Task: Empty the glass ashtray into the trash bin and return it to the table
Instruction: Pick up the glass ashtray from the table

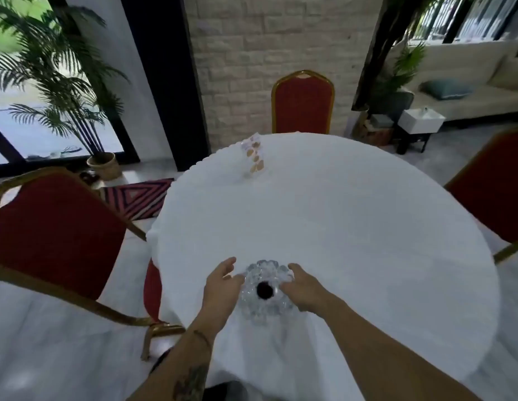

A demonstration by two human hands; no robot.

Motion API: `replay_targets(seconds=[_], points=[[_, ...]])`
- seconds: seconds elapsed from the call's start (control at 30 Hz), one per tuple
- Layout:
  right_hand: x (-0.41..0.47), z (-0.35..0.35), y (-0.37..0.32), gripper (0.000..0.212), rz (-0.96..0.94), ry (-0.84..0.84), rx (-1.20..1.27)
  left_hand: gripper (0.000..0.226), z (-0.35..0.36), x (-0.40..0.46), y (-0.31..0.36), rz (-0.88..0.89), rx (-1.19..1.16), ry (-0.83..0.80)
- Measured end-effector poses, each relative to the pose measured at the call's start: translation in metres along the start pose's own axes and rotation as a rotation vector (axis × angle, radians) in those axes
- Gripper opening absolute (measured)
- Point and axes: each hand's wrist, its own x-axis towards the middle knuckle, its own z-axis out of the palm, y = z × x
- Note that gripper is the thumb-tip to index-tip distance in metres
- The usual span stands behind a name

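Observation:
A cut-glass ashtray (266, 290) with a dark spot in its middle sits near the front edge of the round table (353, 227), which wears a white cloth. My left hand (221, 287) touches its left side with fingers spread. My right hand (302, 287) rests against its right rim, fingers curled loosely. Whether the ashtray is lifted off the cloth I cannot tell. No trash bin is in view.
A clear glass with orange spots (253, 157) stands at the table's far left. Red chairs with gold frames stand at the left (55, 235), the far side (302, 104) and the right (495, 192). A potted palm (78, 96) is at the back left; a sofa (466, 82) at the back right.

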Motion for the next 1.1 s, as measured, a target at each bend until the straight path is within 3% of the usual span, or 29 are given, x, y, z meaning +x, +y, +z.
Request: replay_targets(seconds=[0.33,0.57,0.93,1.1], points=[[0.032,0.014,0.009,0.059,0.069,0.104,0.04,0.049,0.03,-0.004,-0.013,-0.026,0.168,0.006],[0.015,0.028,0.005,0.052,0.073,0.077,0.101,0.066,0.011,-0.017,-0.022,0.023,0.238,0.039],[-0.054,0.109,-0.035,0.046,-0.094,0.074,0.155,0.065,-0.102,-0.075,-0.03,0.111,0.109,-0.046],[-0.107,0.18,-0.067,0.057,-0.17,0.1,0.163,0.047,-0.181,-0.108,-0.04,0.121,0.025,-0.094]])
